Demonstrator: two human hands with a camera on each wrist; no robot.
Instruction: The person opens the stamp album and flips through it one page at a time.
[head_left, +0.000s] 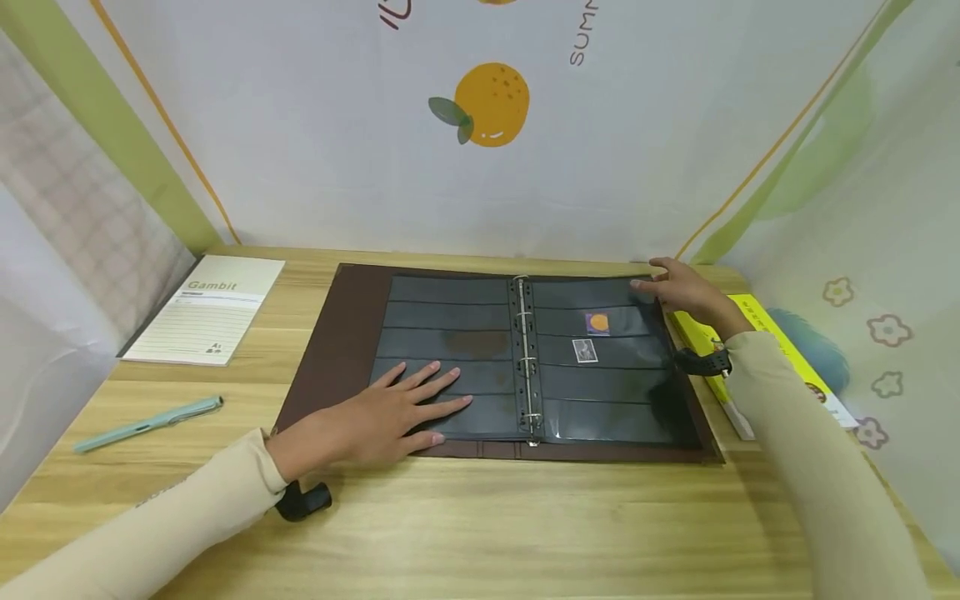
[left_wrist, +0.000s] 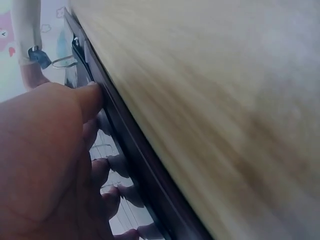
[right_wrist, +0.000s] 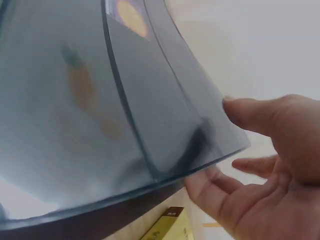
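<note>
— Wooden surface [head_left: 480, 525], pale grain, with a white cloth backdrop [head_left: 315, 125] printed with an orange behind it. What lies on it?

— A brown binder [head_left: 337, 350] lies open flat in the middle, metal rings [head_left: 525, 358] down its spine, dark plastic pocket pages on both sides.

— And the left hand [head_left: 390, 412]?

— Flat on the left page [head_left: 450, 333], fingers straight and spread, pressing down near the lower edge. It grasps nothing. In the left wrist view its fingers [left_wrist: 107, 165] rest on the page beside the binder's dark edge.

— The right hand [head_left: 686, 292]?

— At the far right corner of the right page [head_left: 600, 375]. The right wrist view shows the page corner [right_wrist: 200, 140] lifted and bowed, with the thumb [right_wrist: 255, 112] above its edge and the fingers beneath; the grip is loose, fingers only slightly bent round the corner.

— Anything in the pockets?

— Two small stamps on the right page: one with an orange disc [head_left: 597, 322], one pale [head_left: 585, 351] just below it.

— Around the binder?

— A lined notepad [head_left: 206, 321] marked Gambit at far left, a light green pen [head_left: 150, 423] nearer the person, well apart from the binder. A yellow book [head_left: 757, 325] lies just beside the binder's right edge, partly under the right forearm.
</note>
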